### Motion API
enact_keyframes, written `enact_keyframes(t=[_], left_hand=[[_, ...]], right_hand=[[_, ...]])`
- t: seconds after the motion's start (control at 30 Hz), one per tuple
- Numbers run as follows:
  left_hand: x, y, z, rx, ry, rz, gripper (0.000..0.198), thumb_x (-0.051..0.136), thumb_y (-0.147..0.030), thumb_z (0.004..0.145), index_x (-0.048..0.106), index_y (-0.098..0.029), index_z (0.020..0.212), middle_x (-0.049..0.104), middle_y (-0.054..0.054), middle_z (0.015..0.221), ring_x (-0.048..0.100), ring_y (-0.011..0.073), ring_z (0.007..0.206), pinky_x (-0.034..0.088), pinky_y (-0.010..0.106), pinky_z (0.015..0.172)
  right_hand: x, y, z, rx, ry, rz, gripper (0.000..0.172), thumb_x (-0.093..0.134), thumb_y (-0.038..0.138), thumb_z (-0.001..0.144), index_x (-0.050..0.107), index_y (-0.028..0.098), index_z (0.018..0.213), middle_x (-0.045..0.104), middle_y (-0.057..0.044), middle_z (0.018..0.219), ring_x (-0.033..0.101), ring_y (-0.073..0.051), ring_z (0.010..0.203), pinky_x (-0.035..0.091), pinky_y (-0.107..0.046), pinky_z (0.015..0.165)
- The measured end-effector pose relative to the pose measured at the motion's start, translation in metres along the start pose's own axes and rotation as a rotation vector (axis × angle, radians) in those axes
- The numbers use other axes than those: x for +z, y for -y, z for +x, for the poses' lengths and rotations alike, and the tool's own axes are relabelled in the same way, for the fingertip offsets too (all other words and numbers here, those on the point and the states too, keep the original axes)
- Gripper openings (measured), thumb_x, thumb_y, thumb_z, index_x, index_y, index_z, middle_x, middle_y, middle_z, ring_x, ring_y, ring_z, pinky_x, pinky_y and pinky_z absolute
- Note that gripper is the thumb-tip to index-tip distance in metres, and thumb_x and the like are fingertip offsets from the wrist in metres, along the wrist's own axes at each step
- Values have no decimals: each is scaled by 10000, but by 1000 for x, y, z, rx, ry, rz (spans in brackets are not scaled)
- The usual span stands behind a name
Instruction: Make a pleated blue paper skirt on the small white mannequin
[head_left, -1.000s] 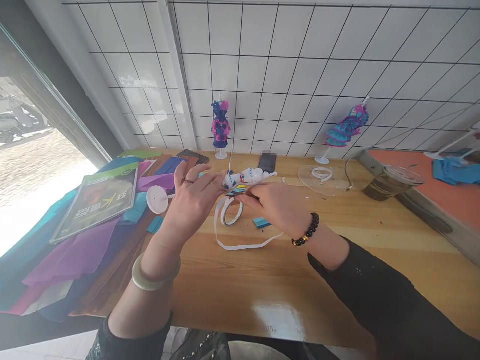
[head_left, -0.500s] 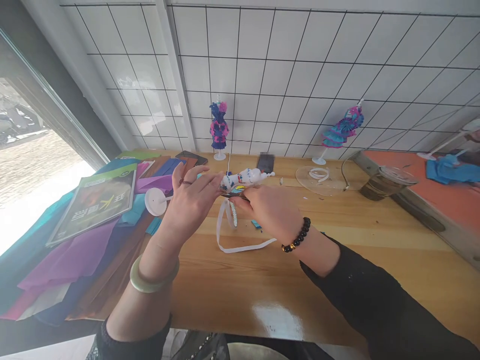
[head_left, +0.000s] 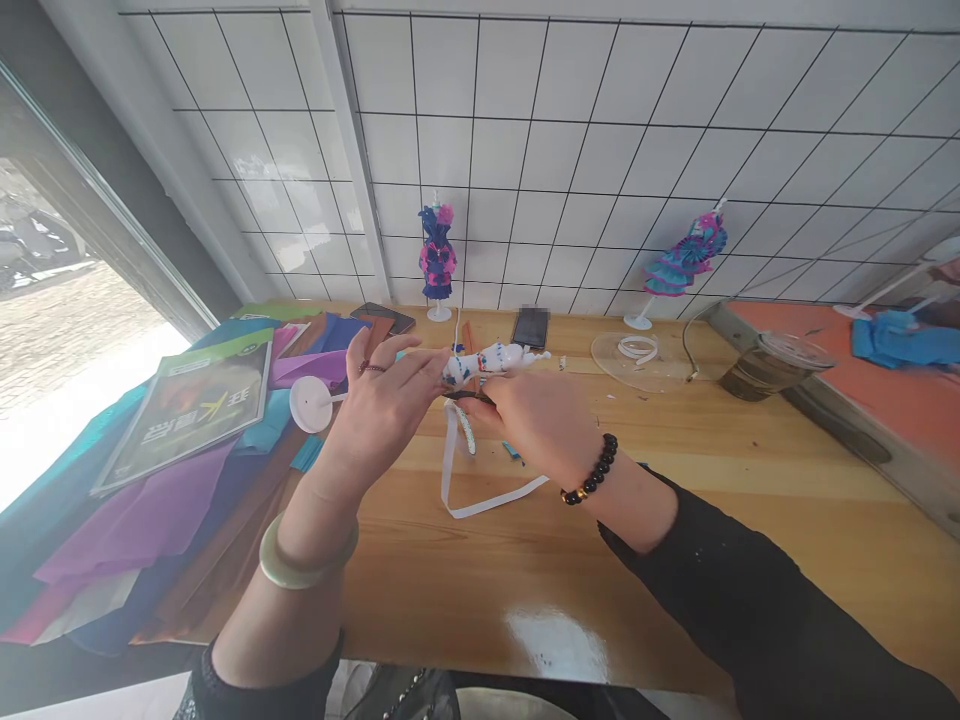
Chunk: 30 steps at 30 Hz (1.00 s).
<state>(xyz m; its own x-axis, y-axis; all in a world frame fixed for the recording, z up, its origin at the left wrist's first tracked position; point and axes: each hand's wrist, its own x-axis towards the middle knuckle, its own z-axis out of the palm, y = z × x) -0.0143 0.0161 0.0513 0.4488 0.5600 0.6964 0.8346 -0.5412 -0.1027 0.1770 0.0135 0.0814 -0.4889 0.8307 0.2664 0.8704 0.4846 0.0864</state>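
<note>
A small white mannequin [head_left: 491, 362] with blue and red specks lies sideways between my hands, its neck end pointing right. Its round white base [head_left: 310, 404] sticks out to the left of my left hand [head_left: 390, 405], whose fingers are wrapped round the figure. My right hand [head_left: 536, 415] is closed just below the upper body. A thin dark piece [head_left: 471, 396] shows at its fingertips; what it is I cannot make out. From under the hands a white ribbon [head_left: 480, 508] hangs in a loop, beside a short glittery strip [head_left: 466, 430].
Two dressed mini mannequins [head_left: 438, 255] [head_left: 690, 255] stand by the tiled wall. Coloured sheets [head_left: 172, 510] and a booklet [head_left: 195, 405] cover the left side. A phone [head_left: 531, 327], a coiled white cord [head_left: 637, 348], a lidded cup [head_left: 772, 368] and blue scraps [head_left: 511, 452] lie about.
The mannequin has turned slightly between my hands and sits a little lower. The ribbon loop has shifted and hangs lower, with a sharper corner. Both hands stay nearly in place.
</note>
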Motion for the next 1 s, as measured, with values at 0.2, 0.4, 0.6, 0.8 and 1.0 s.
enact_keyframes(t=[0.2, 0.4, 0.6, 0.8, 1.0], left_hand=[[0, 1, 0, -2, -4, 1, 316, 497, -211, 895, 540, -226, 1207, 687, 54, 1093, 519, 271, 1145, 169, 544, 1065], [0, 1, 0, -114, -57, 10, 320, 494, -249, 899, 546, -208, 1213, 680, 70, 1095, 525, 264, 1144, 191, 524, 1068], [4, 8, -2, -279, -158, 1, 354, 495, -299, 895, 542, -230, 1239, 662, 75, 1125, 510, 267, 1168, 211, 509, 1070], [10, 14, -6, -407, -232, -2, 358, 504, -321, 885, 553, -219, 1225, 660, 87, 1120, 535, 261, 1141, 295, 475, 1030], [15, 20, -8, -436, -300, -24, 347, 515, -316, 871, 571, -215, 1198, 671, 90, 1103, 563, 273, 1101, 346, 482, 979]], right_hand=[[0, 0, 0, 1, -10, 11, 423, 409, 491, 922, 653, 185, 758, 679, -38, 689, 592, -160, 600, 168, -269, 474], [4, -2, -5, 53, 32, 124, 450, 387, 537, 912, 629, 181, 782, 669, -36, 678, 579, -158, 585, 208, -259, 475], [21, -8, -15, 161, -54, 312, 434, 355, 521, 929, 612, 184, 834, 643, -18, 659, 560, -149, 572, 283, -252, 507], [36, -16, -26, 41, -264, 457, 355, 427, 466, 921, 589, 156, 987, 662, -51, 811, 589, -154, 693, 377, -246, 598], [37, -25, -35, 60, -267, 549, 366, 455, 456, 907, 575, 147, 1062, 658, -57, 826, 591, -160, 703, 412, -256, 631]])
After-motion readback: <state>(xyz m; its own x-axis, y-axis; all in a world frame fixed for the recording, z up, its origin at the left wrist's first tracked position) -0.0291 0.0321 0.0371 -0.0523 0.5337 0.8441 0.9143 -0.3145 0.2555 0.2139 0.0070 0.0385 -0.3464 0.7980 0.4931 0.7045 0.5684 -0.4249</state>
